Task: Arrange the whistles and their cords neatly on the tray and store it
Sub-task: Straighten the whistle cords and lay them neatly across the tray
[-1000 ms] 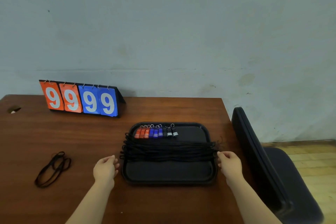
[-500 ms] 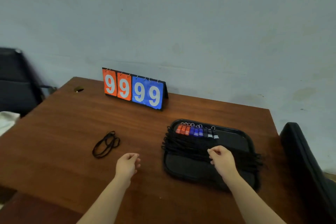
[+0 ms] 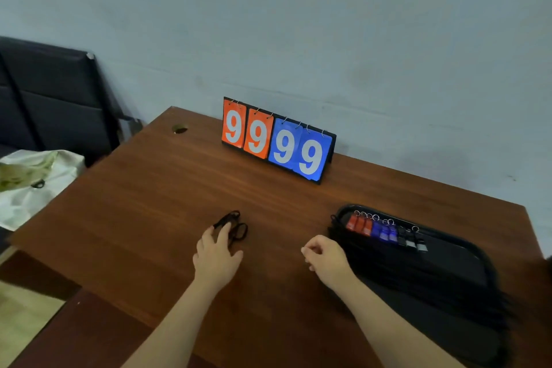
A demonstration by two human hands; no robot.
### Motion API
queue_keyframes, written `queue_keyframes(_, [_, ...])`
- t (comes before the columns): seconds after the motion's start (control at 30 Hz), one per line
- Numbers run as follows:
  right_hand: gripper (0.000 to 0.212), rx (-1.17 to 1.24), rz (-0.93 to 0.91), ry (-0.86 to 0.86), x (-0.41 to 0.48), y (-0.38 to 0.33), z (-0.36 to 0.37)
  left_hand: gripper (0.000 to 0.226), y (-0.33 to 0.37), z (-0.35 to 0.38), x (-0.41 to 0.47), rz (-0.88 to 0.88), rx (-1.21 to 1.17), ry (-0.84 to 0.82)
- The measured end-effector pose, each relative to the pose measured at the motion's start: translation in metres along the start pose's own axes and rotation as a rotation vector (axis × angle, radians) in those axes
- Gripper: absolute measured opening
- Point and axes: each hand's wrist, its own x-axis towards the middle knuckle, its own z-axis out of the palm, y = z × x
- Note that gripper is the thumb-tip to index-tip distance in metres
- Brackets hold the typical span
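Note:
A black tray (image 3: 466, 251) lies on the right of the brown table (image 3: 149, 218). A row of red, blue and black whistles (image 3: 385, 231) lines its far edge, and their black cords (image 3: 418, 281) stretch across it in a bundle. A loose black cord (image 3: 237, 228) lies coiled on the table to the left of the tray. My left hand (image 3: 216, 254) reaches flat over this cord, fingertips touching it. My right hand (image 3: 325, 257) hovers loosely curled at the tray's left edge and holds nothing.
A flip scoreboard (image 3: 277, 140) reading 9999 stands at the back of the table by the wall. A dark bench (image 3: 50, 98) and a white bag (image 3: 30, 182) are off the table's left side.
The view has swung left. My left hand moved forward onto the loose cord. My right hand left the cords on the tray and drew back to its left edge.

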Motion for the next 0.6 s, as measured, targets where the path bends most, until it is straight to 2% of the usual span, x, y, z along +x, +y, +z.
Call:
queue_keyframes(0.13, [0.014,-0.084,-0.054,-0.109,0.003,-0.01,0.023,0.082,-0.002,0.0,0.028,0.138,0.203,-0.069])
queue_keyframes(0.27, [0.015,-0.105,-0.063,-0.195,0.006,-0.014,0.034,0.07,-0.001,-0.001,0.051,0.209,0.168,-0.081])
queue_keyframes(0.3, [0.015,-0.104,-0.065,-0.199,0.006,-0.016,0.034,0.061,-0.001,-0.002,0.053,0.235,0.081,-0.026])
queue_keyframes(0.37, [0.016,-0.091,-0.075,-0.198,0.006,-0.018,0.031,0.038,0.004,-0.005,0.052,0.249,-0.24,0.106])
queue_keyframes(0.47, [0.012,-0.046,-0.111,-0.177,0.007,-0.026,0.024,0.01,0.027,-0.023,0.034,0.133,-0.763,0.196])
queue_keyframes(0.53, [0.004,0.025,-0.151,-0.128,0.005,-0.035,0.019,0.01,0.045,-0.037,0.019,0.138,-0.952,0.177])
queue_keyframes(0.6, [0.019,0.087,-0.23,-0.033,0.0,-0.049,0.012,0.018,0.061,-0.05,0.003,0.247,-1.158,0.046])
